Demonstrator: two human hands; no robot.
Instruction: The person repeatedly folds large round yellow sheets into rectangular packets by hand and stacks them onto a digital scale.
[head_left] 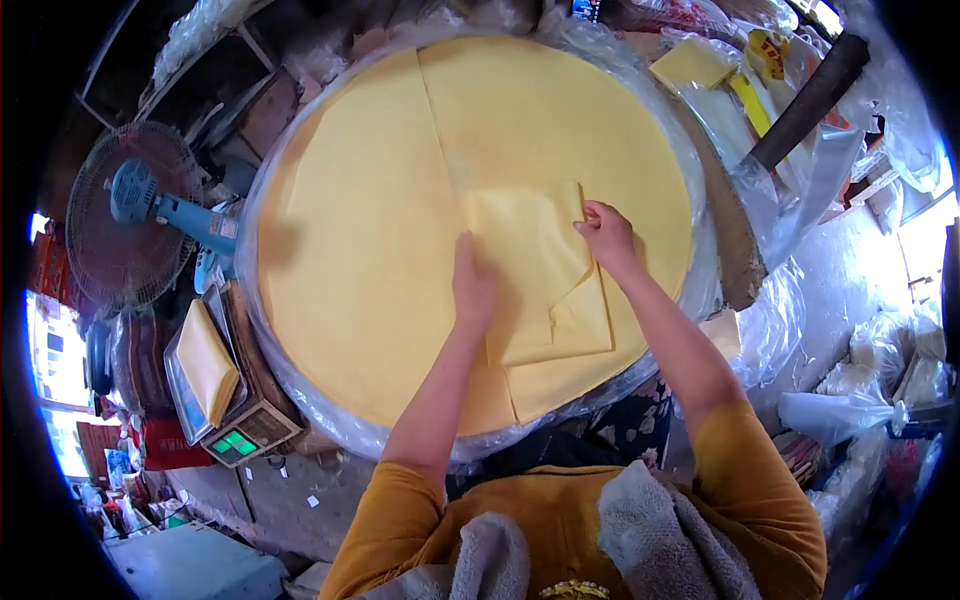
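A thin, pale yellow sheet [530,260], folded into a rough rectangle, lies on a large round stack of the same yellow sheets [350,220]. One flap shows a ragged, torn-looking edge near its lower right part. My right hand [608,235] pinches the folded sheet at its upper right edge, thumb and fingers closed on it. Along its left edge rests my left hand [474,285], fingers stretched out and pointing away from me, with the side of the hand against the sheet. A straight seam or cut edge runs across the round stack from top to bottom.
Clear plastic [275,340] wraps the round stack's rim. At left stand a blue fan [180,215] and a scale [245,435] with a green display, bearing folded yellow sheets [205,360]. Plastic bags [830,150] and a dark post [812,100] are at right.
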